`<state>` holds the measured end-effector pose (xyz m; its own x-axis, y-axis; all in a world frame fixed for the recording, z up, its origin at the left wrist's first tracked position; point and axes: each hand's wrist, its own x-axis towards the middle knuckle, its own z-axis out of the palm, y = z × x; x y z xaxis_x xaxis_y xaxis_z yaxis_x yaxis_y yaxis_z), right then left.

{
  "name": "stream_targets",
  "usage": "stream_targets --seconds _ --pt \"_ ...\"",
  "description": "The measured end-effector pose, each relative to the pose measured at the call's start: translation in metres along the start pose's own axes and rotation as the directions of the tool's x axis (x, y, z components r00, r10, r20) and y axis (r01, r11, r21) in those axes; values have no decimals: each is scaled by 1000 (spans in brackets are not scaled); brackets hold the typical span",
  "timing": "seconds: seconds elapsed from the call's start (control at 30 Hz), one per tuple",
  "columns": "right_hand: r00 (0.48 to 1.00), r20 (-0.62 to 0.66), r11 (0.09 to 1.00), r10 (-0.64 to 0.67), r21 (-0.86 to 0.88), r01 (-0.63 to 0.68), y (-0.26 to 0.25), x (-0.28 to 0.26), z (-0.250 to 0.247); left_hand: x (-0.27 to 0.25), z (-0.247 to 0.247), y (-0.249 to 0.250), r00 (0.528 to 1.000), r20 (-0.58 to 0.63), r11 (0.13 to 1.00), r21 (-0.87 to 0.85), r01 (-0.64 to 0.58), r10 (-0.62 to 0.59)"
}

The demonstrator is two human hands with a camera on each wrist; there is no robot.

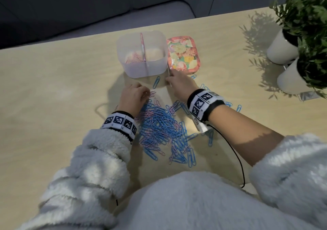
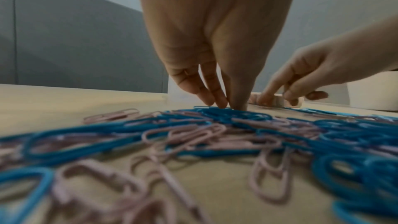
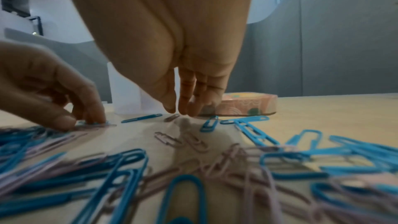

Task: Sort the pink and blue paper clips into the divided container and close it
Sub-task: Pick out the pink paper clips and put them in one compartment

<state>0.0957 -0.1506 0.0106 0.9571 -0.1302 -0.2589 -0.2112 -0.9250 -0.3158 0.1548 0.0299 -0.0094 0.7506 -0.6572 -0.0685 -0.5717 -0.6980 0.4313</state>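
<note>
A pale wooden table carries a translucent divided container, with a floral lid just right of it, a heap of blue and pink clips in front, and two potted plants far right.

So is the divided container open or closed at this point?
Open. The container has no lid on: its divider and pink clips show from above, and the floral lid lies on the table beside it.
</note>
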Motion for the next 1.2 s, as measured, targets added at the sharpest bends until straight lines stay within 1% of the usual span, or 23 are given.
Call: stream_targets --seconds 0.07,0.13,0.2,0.23,0.27,0.3,0.33,0.37,0.4,0.43,0.47,0.53,0.63,0.7,0.73,0.8,0.87,0.9,0.97,1.03,1.13,1.2 --pt "998 37 994 -50 -97 53 -3 3 2 2 0 5 1000 13 1000 0 -26 26" --pt "996 27 988 -83 -128 85 2 0 6 3 1 9 997 26 995 65 -74 73" --pt "995 19 988 -96 -116 98 12 -10 9 2 4 13 992 36 982 144 -122 118" --pt "995 9 992 -94 -84 95 18 -15 10 0 6 16 990 38 978 159 -137 133" --pt "996 -10 996 -84 -16 84 25 -21 10 -2 8 19 989 38 976 157 -148 143" --pt "998 -42 994 -53 89 56 31 -26 10 -3 10 22 989 35 979 140 -149 145" --pt "995 -95 977 9 213 11 35 -31 9 -4 12 25 991 33 985 106 -135 132" --pt "984 -145 946 101 319 -50 39 -34 9 -4 13 29 994 44 993 59 -106 103" --pt "964 -182 914 195 389 -112 41 -37 8 -4 12 31 995 57 997 16 -78 77" --pt "945 -197 892 262 422 -160 42 -38 9 -4 12 33 996 65 998 -10 -56 56" --pt "938 -189 890 290 414 -191 40 -38 10 -4 11 34 996 74 999 -15 -46 47" --pt "953 -137 918 271 334 -213 33 -36 13 -4 9 35 993 111 999 0 -52 52" --pt "974 -81 947 210 265 -182 18 -29 16 1 9 39 987 141 996 46 -80 73" --pt "984 -65 957 166 253 -144 11 -25 18 4 10 42 985 154 996 34 -83 76" --pt "984 -68 950 167 278 -142 12 -24 18 5 10 43 987 144 997 5 -73 72" --pt "973 -79 915 219 363 -177 19 -26 15 5 10 39 996 76 997 -76 -31 36" --pt "969 -77 912 235 363 -192 29 -30 11 3 8 32 1000 27 992 -126 -5 9" --pt "974 -62 926 218 328 -187 33 -31 11 3 7 30 999 38 993 -121 -7 12" --pt "983 -32 958 180 232 -167 34 -32 12 5 5 30 995 98 996 -86 -26 35" --pt "986 -27 972 163 177 -156 30 -32 14 8 7 37 989 141 998 -49 -46 52" --pt "992 -20 986 121 120 -118 22 -32 17 12 10 46 987 152 998 9 -56 54" --pt "995 6 992 98 77 -98 21 -32 16 15 11 51 984 168 994 80 -73 58"
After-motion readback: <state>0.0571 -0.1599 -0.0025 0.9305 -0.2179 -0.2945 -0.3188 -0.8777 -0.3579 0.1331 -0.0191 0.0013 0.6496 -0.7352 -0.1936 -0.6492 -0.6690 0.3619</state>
